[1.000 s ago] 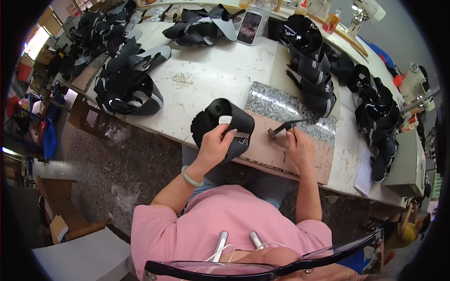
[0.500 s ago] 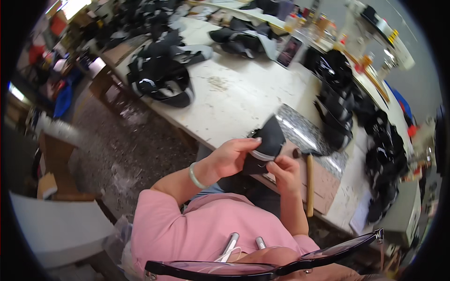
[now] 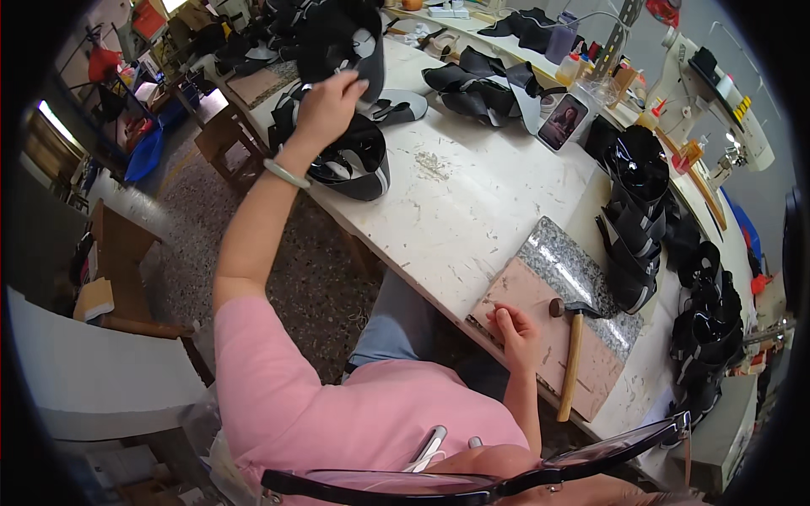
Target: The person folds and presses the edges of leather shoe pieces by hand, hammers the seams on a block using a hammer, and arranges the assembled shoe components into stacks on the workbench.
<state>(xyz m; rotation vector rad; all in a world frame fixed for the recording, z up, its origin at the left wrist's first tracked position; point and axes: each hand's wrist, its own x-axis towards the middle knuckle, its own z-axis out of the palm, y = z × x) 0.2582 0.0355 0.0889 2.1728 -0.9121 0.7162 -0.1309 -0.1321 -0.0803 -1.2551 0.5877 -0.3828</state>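
Note:
My left hand [image 3: 325, 110] reaches out over the left side of the table, its fingers pinching a black shoe upper [image 3: 363, 55] that is raised above a pile. Below that hand stand more black shoe uppers [image 3: 359, 160] with grey edging, stacked in a curved bundle. My right hand [image 3: 515, 333] hovers at the near edge of a pinkish board [image 3: 540, 295]; thumb and fingers are curled together, and nothing shows in them. Just right of it a hammer [image 3: 572, 363] with a wooden handle rests on the board, its dark head pointing away from me.
A speckled stone slab [image 3: 557, 249] lies beside the board. Black uppers [image 3: 633, 236] run in rows down the right side, and another heap [image 3: 485, 88] sits at the back. A phone [image 3: 564, 122] leans upright there. Beyond stands a white sewing machine [image 3: 717, 93].
Both hands held the black upper near my body before. My left hand has carried it away to the far left pile, while my right hand let go and lowered toward the board.

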